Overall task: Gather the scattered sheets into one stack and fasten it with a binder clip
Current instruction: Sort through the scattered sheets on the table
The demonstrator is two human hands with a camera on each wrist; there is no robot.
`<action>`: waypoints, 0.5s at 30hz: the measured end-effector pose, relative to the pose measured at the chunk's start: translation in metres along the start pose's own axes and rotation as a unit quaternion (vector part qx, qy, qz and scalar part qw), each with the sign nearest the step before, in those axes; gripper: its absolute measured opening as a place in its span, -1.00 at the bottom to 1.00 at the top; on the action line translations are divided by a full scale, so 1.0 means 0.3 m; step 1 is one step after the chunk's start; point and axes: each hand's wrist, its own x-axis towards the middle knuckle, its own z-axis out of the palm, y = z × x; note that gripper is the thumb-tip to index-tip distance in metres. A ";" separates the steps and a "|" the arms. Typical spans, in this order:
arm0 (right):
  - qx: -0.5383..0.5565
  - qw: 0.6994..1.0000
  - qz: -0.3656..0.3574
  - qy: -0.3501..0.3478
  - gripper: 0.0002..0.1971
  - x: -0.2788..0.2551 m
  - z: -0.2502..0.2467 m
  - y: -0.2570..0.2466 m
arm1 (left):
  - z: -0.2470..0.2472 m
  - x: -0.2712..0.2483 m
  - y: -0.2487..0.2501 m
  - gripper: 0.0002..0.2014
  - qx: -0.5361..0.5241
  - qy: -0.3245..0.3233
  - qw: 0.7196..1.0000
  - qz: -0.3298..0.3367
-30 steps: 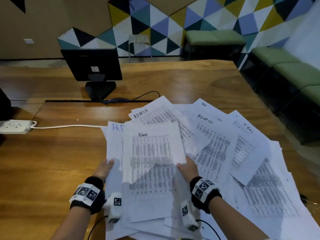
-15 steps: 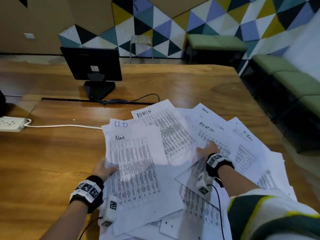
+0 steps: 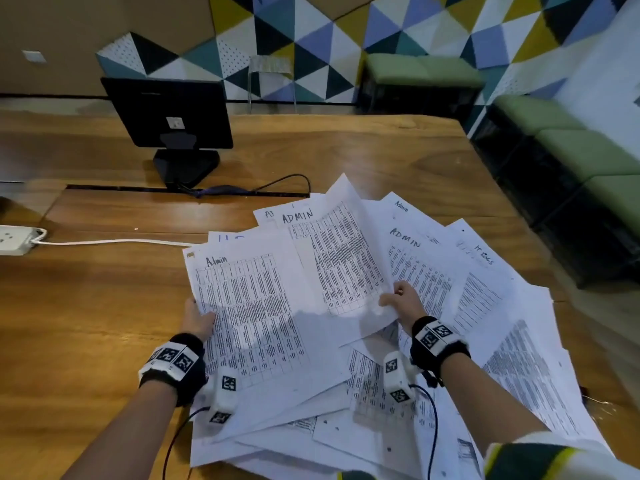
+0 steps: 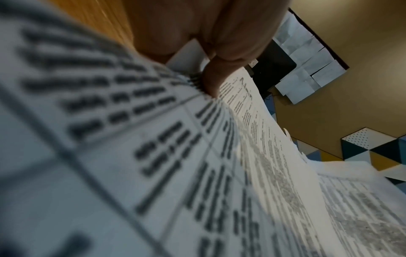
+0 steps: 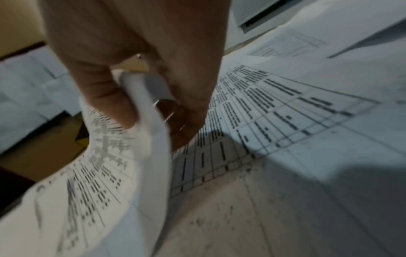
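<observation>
Paperwork fills the head view: well over ten printed sheets [image 3: 502,341] fan across the counter [image 3: 86,323] on the near side of the single monitor [image 3: 166,112]. Two hands work; the left hand [image 3: 199,318] grips the gathered stack [image 3: 252,317], the right hand [image 3: 401,301] lifts one ADMIN sheet [image 3: 339,258]. No binder clip shows.

Left wrist view: fingers [image 4: 211,81] clamped on the stack's edge.

Right wrist view: fingers [image 5: 105,97] pinch the curling sheet [image 5: 105,173]; that thin hold could likely crease it or drag neighbouring pages askew.
</observation>
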 end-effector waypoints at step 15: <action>-0.147 0.984 -0.005 0.097 -0.85 -0.149 -0.020 0.116 | 0.017 -0.015 0.044 -0.17 0.176 0.006 0.983 -0.058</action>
